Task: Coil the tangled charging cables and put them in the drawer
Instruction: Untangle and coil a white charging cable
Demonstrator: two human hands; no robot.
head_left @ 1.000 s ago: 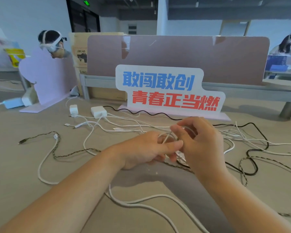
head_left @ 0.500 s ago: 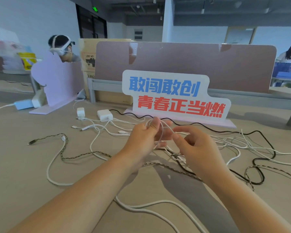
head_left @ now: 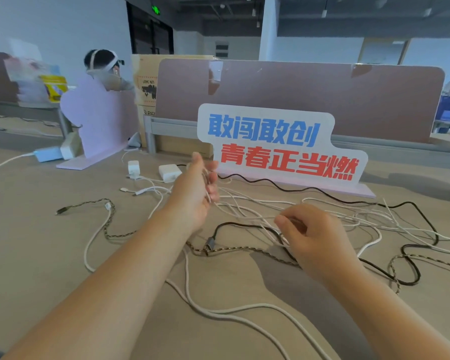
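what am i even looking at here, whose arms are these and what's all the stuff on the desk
No machine: a person wears a head camera, so you look down at their own bare arms. The left hand holds loops of thin white charging cable; the right hand pinches a strand, seemingly of that cable. On the beige tabletop lie more tangled leads, among them a wavy black cable and a braided black-and-gold cable, plus white charger bricks. No drawer shows.

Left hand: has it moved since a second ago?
Yes. The left hand, holding loops of white cable, has risen up and left, away from the right hand, and its fingertips now sit beside the lower left edge of the slogan sign.
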